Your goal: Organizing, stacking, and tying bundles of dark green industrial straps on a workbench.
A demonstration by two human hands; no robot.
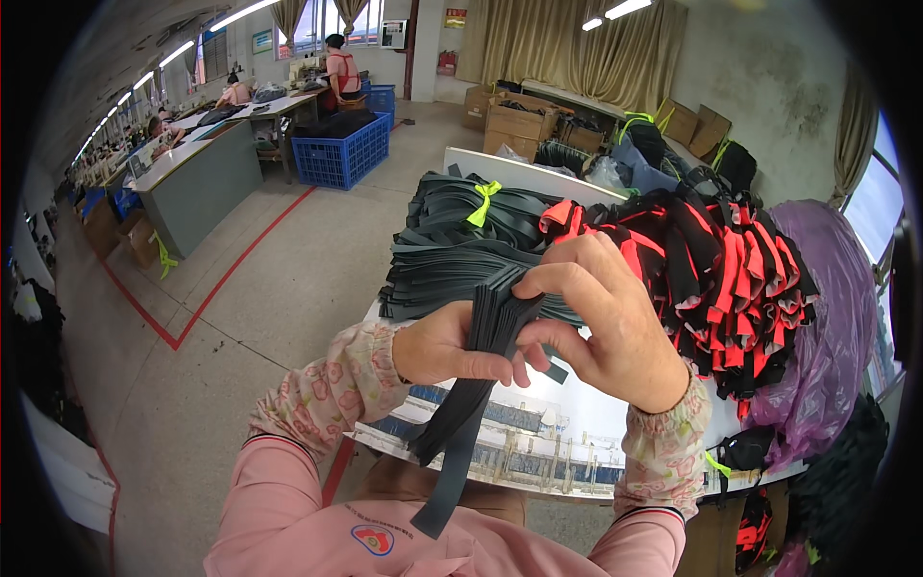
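Note:
A thick bundle of dark grey fabric strips (460,409) hangs down in front of me. My left hand (447,348) is wrapped round its upper part, with the thumb across the front. At the top end of the bundle, my right hand (601,322) pinches the strip ends between thumb and forefinger. One strip hangs lower than the others, toward my pink clothing. Just beyond my hands, a pile of similar dark strips (433,274) lies on the white table (577,399), with a neon yellow tie (484,204) on top.
To the right is a heap of black and red-orange fabric pieces (711,279) beside a purple plastic bag (822,317). Cardboard boxes (519,120) stand behind. A blue crate (336,154) is at the far left, near a long workbench (207,178) where other people sit.

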